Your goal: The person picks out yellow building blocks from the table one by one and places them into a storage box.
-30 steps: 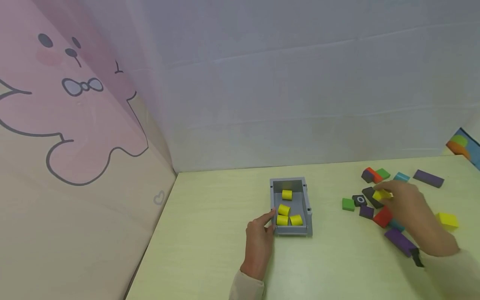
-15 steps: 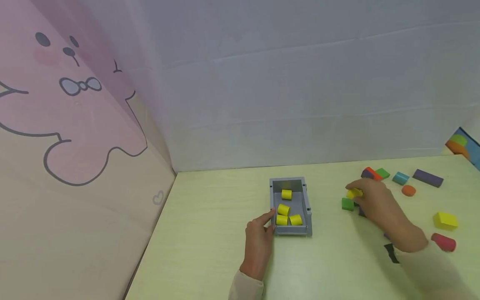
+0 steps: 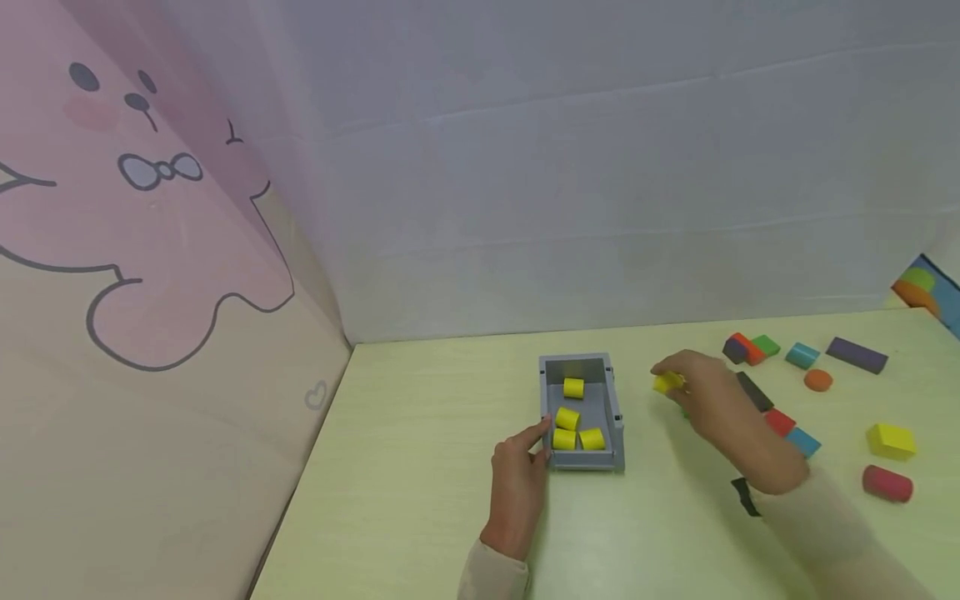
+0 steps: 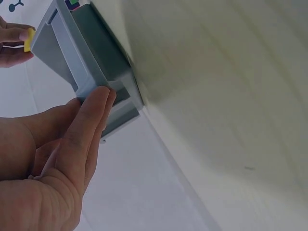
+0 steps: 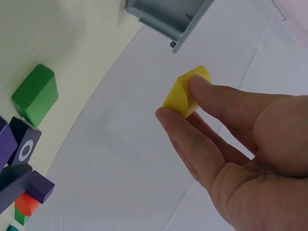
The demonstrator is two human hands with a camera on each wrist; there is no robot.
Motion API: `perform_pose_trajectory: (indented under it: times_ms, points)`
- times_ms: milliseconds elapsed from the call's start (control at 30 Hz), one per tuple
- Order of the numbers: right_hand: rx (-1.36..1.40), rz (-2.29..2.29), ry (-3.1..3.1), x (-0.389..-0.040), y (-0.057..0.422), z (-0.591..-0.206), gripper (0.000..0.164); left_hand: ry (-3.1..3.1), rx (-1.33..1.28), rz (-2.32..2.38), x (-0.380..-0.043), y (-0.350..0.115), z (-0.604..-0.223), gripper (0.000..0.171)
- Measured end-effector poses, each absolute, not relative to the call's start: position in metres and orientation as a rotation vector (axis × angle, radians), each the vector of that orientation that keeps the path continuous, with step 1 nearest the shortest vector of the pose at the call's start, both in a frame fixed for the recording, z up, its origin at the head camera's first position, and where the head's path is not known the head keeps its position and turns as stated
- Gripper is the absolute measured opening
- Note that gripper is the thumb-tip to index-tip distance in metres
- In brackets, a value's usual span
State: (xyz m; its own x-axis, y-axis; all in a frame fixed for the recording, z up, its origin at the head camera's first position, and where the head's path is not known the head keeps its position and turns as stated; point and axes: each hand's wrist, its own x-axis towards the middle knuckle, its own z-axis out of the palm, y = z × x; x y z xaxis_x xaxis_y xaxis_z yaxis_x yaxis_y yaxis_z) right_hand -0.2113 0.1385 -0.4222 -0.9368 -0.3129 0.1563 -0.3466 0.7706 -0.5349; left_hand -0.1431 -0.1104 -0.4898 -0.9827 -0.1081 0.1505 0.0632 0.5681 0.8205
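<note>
4 yellow cylinders [image 3: 567, 418] lie in the grey tray [image 3: 588, 461]. Another yellow piece [image 5: 177, 99] is pinched between the thumb and fingertips of my right hand [image 3: 722, 411], raised to the tray's right and not yet inside. A yellow block [image 3: 891, 442] and a red cylinder [image 3: 887, 483] also lie outside, at right on the table [image 3: 420, 433], with a purple bar [image 3: 857, 356] farther off. My right sleeve [image 3: 832, 533] comes from the near right, the hand angled far and left. My left hand [image 3: 517, 492] touches the tray's near left edge, fingers nearly straight.
</note>
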Motion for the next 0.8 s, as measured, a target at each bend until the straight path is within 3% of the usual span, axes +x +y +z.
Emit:
perform_pose_trajectory:
  times_ms: [800]
  points:
    - [0.698, 1.023, -2.749, -0.213, 0.074, -0.423, 0.029, -2.620, 0.053, -1.391, -0.143, -0.110, -0.488, 0.047]
